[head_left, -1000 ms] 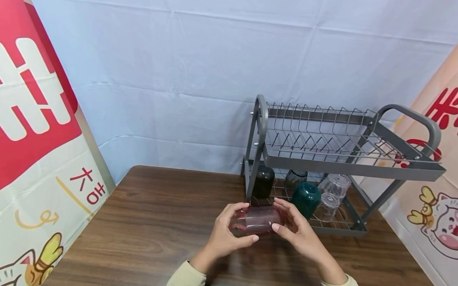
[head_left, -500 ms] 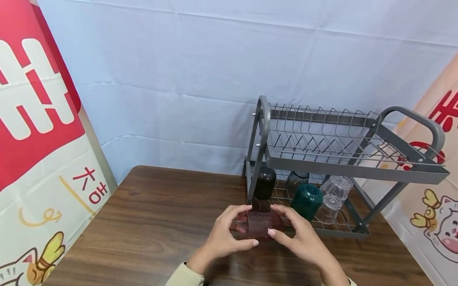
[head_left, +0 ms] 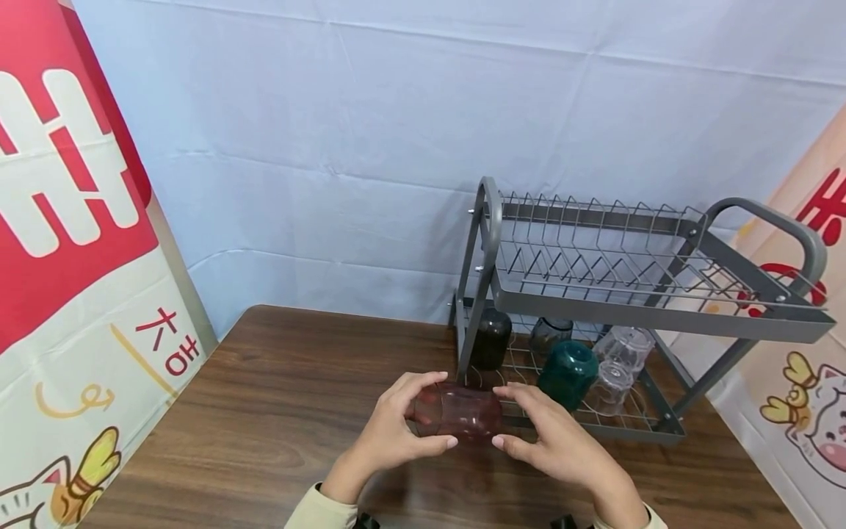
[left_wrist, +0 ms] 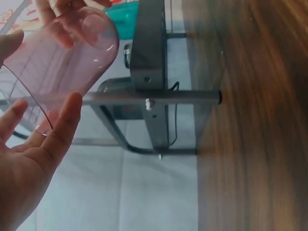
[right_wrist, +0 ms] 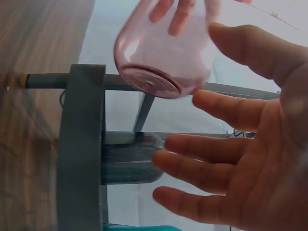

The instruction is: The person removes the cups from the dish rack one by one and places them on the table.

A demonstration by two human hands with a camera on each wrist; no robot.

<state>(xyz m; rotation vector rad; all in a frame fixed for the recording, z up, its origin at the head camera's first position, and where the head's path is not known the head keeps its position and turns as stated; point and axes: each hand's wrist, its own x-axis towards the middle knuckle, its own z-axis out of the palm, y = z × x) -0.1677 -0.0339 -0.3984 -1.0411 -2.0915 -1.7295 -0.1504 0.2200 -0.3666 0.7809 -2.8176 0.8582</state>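
Held out over the near side of the brown table [head_left: 277,397], the person's two hands have a pinkish-red clear cup [head_left: 465,413] between them. Seen from the head, it lies on its side in the air, mouth toward the left hand [head_left: 390,427] and base toward the right hand [head_left: 562,444]. Left fingers and thumb grasp it about the mouth end; the right thumb and fingers are spread at its base. Just beyond, to the right, stands a grey two-level rack [head_left: 628,312] with wires along its top. On its lower level I see a black cup [head_left: 490,339] at the left, a smoky glass [head_left: 550,335] farther back, a teal cup [head_left: 570,375] nearer, and two clear glasses [head_left: 617,364] at the right. Pale blue cloth [head_left: 330,184] hangs behind.

At the left wrist, a forefinger lies along the cup's wall by the rim, with the thumb across from it; the cup is well apart from the table.

At the right wrist, the palm shows, fingers loosely extended, none wrapped round the cup. Thumb and forefinger tips seem to touch it near the base, though their contact is hard to make out.
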